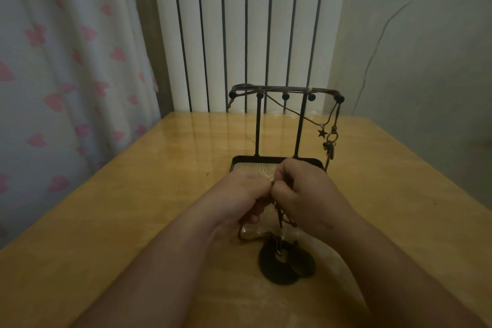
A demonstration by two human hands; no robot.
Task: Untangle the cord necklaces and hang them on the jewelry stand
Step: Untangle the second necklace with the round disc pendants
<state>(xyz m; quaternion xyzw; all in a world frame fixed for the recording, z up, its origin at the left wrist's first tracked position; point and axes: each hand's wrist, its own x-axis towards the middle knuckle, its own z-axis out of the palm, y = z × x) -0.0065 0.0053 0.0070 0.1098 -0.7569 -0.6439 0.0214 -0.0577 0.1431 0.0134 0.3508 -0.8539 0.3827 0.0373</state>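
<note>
A black jewelry stand (257,125) rises from a tray base on the wooden table, its top bar ending in round knobs. Cord necklaces are draped over that bar, and a star pendant (322,133) and a metal charm cluster (330,145) dangle at its right end. Just in front of the base, my left hand (239,194) and my right hand (303,192) meet, both pinching a tangled dark cord necklace (279,214). Its cord drops between my wrists to two dark round disc pendants (286,263) lying on the table.
The wooden table (133,221) runs to a white ribbed radiator (247,29) at the back. A curtain with pink hearts (66,61) hangs at the left, and a thin wire trails down the wall at the right. A small speck lies left of the stand.
</note>
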